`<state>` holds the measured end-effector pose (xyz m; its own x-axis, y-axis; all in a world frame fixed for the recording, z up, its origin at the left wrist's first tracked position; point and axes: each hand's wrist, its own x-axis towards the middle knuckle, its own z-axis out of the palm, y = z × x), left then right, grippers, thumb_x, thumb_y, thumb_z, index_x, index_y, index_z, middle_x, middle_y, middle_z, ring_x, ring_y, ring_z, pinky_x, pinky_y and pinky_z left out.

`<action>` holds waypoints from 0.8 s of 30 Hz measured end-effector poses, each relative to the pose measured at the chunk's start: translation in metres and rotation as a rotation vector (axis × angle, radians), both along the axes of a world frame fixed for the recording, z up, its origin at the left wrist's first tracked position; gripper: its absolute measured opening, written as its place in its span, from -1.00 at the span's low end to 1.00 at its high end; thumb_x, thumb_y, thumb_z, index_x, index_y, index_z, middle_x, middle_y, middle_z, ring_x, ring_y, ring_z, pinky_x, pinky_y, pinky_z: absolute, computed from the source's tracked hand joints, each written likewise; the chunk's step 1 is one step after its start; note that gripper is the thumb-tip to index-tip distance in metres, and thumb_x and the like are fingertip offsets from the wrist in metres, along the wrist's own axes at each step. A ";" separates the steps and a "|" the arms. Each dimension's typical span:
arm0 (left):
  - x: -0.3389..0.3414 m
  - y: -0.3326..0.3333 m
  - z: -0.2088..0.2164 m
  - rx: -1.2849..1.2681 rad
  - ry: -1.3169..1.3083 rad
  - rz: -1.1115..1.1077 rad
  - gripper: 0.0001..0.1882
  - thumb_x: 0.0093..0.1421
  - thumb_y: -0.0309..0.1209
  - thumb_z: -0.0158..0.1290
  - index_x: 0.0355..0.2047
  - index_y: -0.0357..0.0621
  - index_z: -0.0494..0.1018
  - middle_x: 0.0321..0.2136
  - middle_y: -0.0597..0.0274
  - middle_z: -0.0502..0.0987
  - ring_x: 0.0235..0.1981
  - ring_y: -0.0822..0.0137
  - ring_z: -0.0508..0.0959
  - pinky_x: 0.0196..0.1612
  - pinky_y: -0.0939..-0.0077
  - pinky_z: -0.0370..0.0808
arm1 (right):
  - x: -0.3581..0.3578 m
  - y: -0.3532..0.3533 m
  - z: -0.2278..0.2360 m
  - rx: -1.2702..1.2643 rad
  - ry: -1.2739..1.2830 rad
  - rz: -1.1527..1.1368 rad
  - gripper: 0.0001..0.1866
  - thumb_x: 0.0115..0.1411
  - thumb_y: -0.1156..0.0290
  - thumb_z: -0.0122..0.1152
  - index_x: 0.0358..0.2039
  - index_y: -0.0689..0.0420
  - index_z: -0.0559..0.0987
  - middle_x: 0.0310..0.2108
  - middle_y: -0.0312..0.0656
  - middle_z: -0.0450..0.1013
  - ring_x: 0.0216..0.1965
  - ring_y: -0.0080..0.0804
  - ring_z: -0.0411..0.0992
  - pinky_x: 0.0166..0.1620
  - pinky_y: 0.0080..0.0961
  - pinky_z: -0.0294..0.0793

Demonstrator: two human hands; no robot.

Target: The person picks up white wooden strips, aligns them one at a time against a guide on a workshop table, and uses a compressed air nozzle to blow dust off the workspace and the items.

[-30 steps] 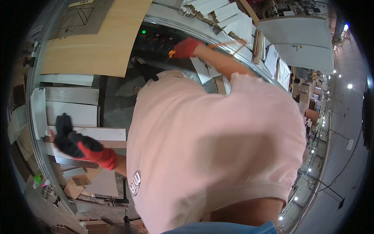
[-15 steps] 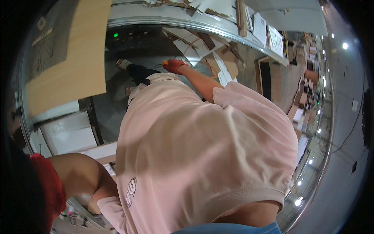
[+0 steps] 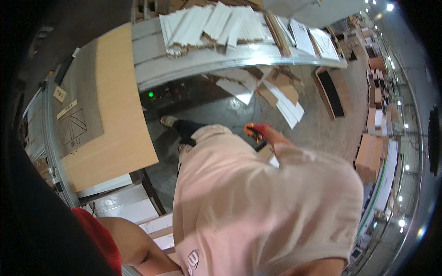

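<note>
My right hand (image 3: 261, 131) wears a red glove and is closed around a small orange-and-black tool (image 3: 251, 131), held low beside my hip. The tool's exact kind does not show. My left arm is bent up at the lower left. Close to the camera, my left hand (image 3: 99, 239) shows as a red glove, partly covered by a dark shape, and its fingers are hidden. To the left lies a pale wood panel (image 3: 119, 106) on a workbench. A darker sheet (image 3: 78, 103) with black drawn lines lies over it, bearing small labelled wood pieces (image 3: 66, 109).
White ribbed offcuts (image 3: 216, 25) lie on a metal-edged table (image 3: 152, 69). Board scraps (image 3: 281, 99) are scattered on the floor beyond my right hand. A brown-and-black panel (image 3: 330, 94) lies farther right. Stacked cartons (image 3: 369, 158) stand along the right side.
My view has shifted, so the bench and table show more fully. My right hand appears farther right and lower, still gripping the orange tool. My left glove stays close to the camera.
</note>
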<state>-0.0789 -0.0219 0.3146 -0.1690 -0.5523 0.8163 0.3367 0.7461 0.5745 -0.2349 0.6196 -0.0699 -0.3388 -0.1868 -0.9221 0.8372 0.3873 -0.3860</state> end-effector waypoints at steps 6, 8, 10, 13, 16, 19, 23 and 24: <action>-0.004 0.035 0.015 -0.165 0.213 -0.079 -0.08 0.02 -0.25 0.32 0.30 -0.34 0.14 0.12 -0.23 0.41 0.11 -0.04 0.48 0.22 0.12 0.38 | 0.019 -0.033 -0.040 0.148 0.220 -0.278 -0.59 0.32 -0.05 0.01 -0.10 0.01 0.56 -0.43 -0.24 0.50 -0.47 -0.42 0.42 -0.40 -0.40 0.43; -0.002 0.059 0.038 -0.287 0.263 -0.082 -0.09 0.02 -0.25 0.32 0.30 -0.34 0.14 0.12 -0.23 0.41 0.12 -0.04 0.48 0.22 0.12 0.38 | 0.036 -0.032 -0.073 0.179 0.292 -0.517 -0.59 0.32 -0.03 0.04 -0.08 0.04 0.55 -0.41 -0.21 0.49 -0.44 -0.36 0.42 -0.33 -0.34 0.44; -0.008 0.063 0.057 -0.333 0.254 -0.073 -0.09 0.02 -0.26 0.32 0.30 -0.34 0.14 0.13 -0.23 0.41 0.12 -0.04 0.48 0.22 0.12 0.38 | 0.064 -0.018 -0.095 0.257 0.396 -0.652 -0.59 0.32 0.00 0.07 -0.06 0.07 0.53 -0.40 -0.18 0.48 -0.40 -0.31 0.43 -0.27 -0.29 0.45; -0.006 0.052 0.066 -0.365 0.262 -0.045 -0.10 0.02 -0.27 0.31 0.30 -0.34 0.14 0.13 -0.23 0.41 0.12 -0.04 0.48 0.22 0.12 0.38 | 0.054 -0.004 -0.101 0.527 0.690 -0.507 -0.61 0.30 0.03 0.12 -0.13 0.12 0.53 -0.40 -0.19 0.46 -0.38 -0.28 0.40 -0.25 -0.24 0.45; -0.006 0.064 0.076 -0.412 0.267 -0.116 -0.10 0.02 -0.28 0.31 0.30 -0.34 0.14 0.13 -0.22 0.41 0.12 -0.04 0.48 0.23 0.12 0.37 | 0.073 -0.024 -0.067 0.576 0.450 -0.542 -0.61 0.34 0.02 0.07 -0.17 0.13 0.51 -0.39 -0.19 0.45 -0.34 -0.33 0.39 -0.25 -0.27 0.44; -0.021 0.067 0.084 -0.430 0.290 -0.153 -0.11 0.03 -0.29 0.31 0.30 -0.34 0.15 0.13 -0.22 0.41 0.12 -0.04 0.48 0.23 0.12 0.37 | 0.047 -0.027 -0.049 0.523 0.297 -0.487 -0.61 0.35 0.06 0.02 -0.15 0.17 0.52 -0.36 -0.17 0.50 -0.30 -0.25 0.47 -0.23 -0.21 0.44; -0.028 0.080 0.098 -0.519 0.376 -0.226 -0.12 0.03 -0.31 0.30 0.29 -0.34 0.15 0.13 -0.22 0.41 0.12 -0.03 0.48 0.23 0.12 0.37 | 0.075 -0.024 -0.077 0.459 0.369 -0.527 -0.60 0.30 0.03 0.07 -0.20 0.15 0.55 -0.38 -0.15 0.51 -0.31 -0.22 0.49 -0.24 -0.22 0.45; -0.006 0.100 0.113 -0.625 0.358 -0.094 -0.12 0.03 -0.31 0.30 0.29 -0.34 0.15 0.13 -0.22 0.41 0.12 -0.03 0.48 0.23 0.12 0.37 | 0.049 -0.045 -0.101 0.403 0.380 -0.435 -0.60 0.29 0.02 0.09 -0.21 0.14 0.55 -0.39 -0.15 0.51 -0.31 -0.22 0.49 -0.24 -0.23 0.46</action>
